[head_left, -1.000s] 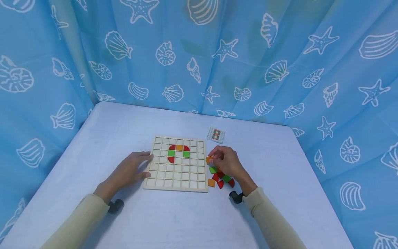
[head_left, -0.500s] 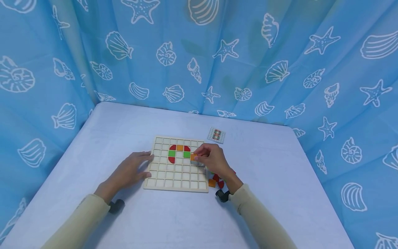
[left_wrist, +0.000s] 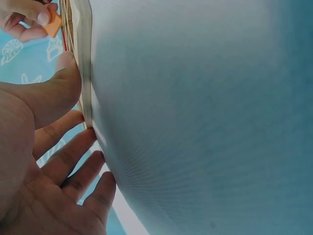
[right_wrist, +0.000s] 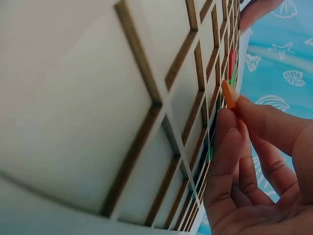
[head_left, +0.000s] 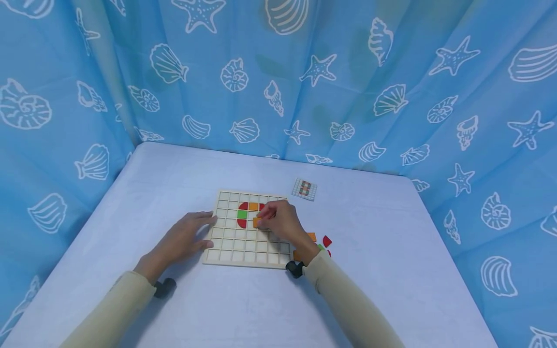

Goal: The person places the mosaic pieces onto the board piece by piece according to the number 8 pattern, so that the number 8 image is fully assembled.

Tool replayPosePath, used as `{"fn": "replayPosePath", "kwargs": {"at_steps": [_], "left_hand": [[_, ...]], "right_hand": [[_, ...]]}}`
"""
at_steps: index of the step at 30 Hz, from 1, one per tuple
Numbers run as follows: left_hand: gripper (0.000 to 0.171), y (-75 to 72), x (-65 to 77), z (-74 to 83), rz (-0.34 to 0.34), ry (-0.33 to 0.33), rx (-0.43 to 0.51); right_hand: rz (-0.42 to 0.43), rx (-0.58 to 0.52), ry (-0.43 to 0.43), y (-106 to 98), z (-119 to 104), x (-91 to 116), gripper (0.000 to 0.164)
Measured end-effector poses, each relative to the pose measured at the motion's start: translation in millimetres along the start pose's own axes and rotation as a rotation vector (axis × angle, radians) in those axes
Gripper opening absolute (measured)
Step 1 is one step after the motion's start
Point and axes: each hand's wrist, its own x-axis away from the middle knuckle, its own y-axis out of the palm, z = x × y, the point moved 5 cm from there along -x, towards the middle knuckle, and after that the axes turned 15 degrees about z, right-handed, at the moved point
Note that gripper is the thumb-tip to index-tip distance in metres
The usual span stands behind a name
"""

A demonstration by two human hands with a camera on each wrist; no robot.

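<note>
As the head view shows the right hand (head_left: pixel 282 222) pinching an orange tile (head_left: pixel 256 223) over the board (head_left: pixel 227 244), its wrist (head_left: pixel 310 250) partly hides loose pieces (head_left: pixel 327 241) beside the board, while the left hand (head_left: pixel 180 237) rests, fingers spread, at the left edge. In the left wrist view, the left thumb (left_wrist: pixel 64 85) touches the rim (left_wrist: pixel 85 63) and the right hand is cut off; in the right, whether the pinched tile touches the board is hard to tell.

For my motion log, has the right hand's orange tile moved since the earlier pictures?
Yes: the orange tile moved left across the grid board, from its right edge toward its middle.
</note>
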Motion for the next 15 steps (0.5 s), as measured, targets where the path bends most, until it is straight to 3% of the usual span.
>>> {"fn": "replayPosePath", "kwargs": {"at_steps": [15], "left_hand": [[0.071, -0.5, 0.4, 0.7, -0.008, -0.011, -0.006]], "right_hand": [[-0.011, 0.124, 0.018, 16, -9, -2, 0.012]]}}
